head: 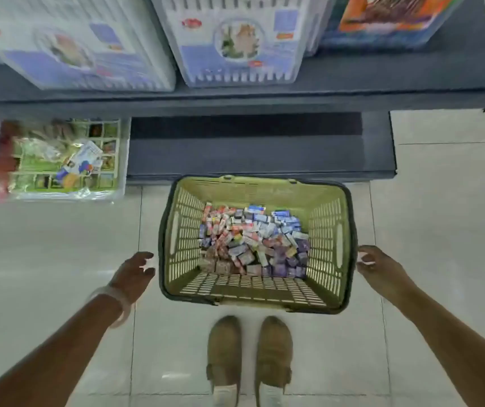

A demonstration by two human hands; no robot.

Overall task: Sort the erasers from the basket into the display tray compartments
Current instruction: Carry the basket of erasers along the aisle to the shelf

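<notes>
A: Where does the basket (257,295) sit against the 2 hands?

B: On the floor, square between them. Its long axis runs left to right, so each short end faces a hand. The left hand (135,271) is just beside the left rim, the right hand (378,267) just beside the right rim; neither looks clearly nearer.

A: Fingers?

B: Both sets are loosely curled toward the rim and hold nothing. Whether the right fingertips touch the rim, I cannot tell.

A: And the erasers (253,240)?

B: Heaped in the far half of the basket; the near part of its bottom is bare.

A: Arm pose?

B: Both forearms reach down and forward, angling in toward the basket, above the shoes (248,359). I judge a 2-handed lift comes next. No display tray is identifiable.
</notes>
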